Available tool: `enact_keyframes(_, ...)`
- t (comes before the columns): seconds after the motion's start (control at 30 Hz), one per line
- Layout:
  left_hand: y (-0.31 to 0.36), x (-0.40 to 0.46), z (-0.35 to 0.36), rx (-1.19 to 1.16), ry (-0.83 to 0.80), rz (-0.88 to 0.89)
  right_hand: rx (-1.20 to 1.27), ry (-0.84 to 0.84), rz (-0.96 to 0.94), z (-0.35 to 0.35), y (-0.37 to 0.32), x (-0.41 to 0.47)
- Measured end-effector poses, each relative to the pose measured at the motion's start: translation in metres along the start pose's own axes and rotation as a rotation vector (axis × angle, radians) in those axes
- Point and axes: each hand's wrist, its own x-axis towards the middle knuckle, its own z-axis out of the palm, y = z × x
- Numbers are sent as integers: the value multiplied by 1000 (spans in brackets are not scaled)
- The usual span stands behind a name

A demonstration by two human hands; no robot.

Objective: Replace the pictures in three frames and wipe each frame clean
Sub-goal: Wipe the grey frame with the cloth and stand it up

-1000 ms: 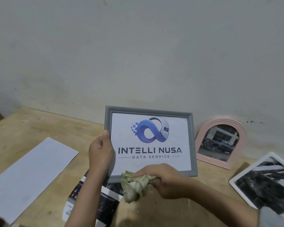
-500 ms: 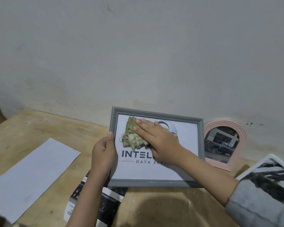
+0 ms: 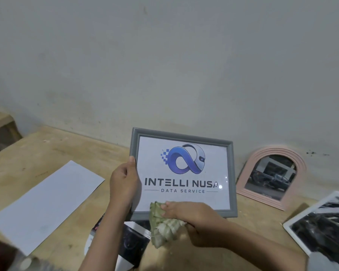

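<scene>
at the frame's bottom edge, the right hand point(image 3: 200, 223) bunches the cloth point(image 3: 164, 227) in curled fingers, the frame point(image 3: 182, 173) propped above it on the desk point(image 3: 47, 149), long axis sideways, left hand point(image 3: 123, 184) gripping its left rail.

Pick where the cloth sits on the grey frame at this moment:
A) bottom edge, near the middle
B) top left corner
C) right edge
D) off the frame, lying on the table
A: the right hand holds the cloth against the bottom edge of the grey frame, near its middle, while the left hand grips the frame's left side.
</scene>
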Motion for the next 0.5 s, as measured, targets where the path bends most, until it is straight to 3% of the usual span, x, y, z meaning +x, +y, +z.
enact_keyframes(0.07, 2, -1, 1, -5, -10, -1, 114, -33, 120, -12, -2, 5)
enact_keyframes(0.17, -1, -2, 5, -19, -31, -14, 108, 116, 74, -35, -6, 25)
enact_keyframes(0.3, -4, -5, 16, -49, -89, 30, -170, 369, -24, -59, 8, 65)
enact_keyframes(0.5, -9, -5, 26, -101, -123, 57, -516, 329, -54, -56, 26, 95)
